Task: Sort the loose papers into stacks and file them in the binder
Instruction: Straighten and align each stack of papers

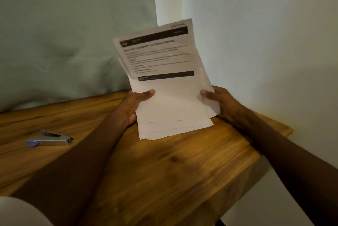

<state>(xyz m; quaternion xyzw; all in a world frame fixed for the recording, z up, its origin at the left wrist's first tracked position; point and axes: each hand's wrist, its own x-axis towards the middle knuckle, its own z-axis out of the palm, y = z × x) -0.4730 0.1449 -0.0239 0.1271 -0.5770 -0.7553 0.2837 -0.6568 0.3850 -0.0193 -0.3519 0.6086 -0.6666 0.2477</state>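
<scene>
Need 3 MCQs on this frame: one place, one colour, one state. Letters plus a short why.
1. Where does the stapler lie?
A. on the wooden table, to the left of the papers
B. on top of the papers
C. in the right hand

2. What colour is the stapler's end cap?
A. red
B. blue
C. green

3. How is the stack of papers held?
A. flat on the table, untouched
B. by the left hand alone
C. by both hands, tilted up, its lower edge at the table

Answers:
1 A: it rests on bare wood apart from the stack.
2 B: the rounded tip shows blue.
3 C: the left hand and the right hand each grip a side.
</scene>
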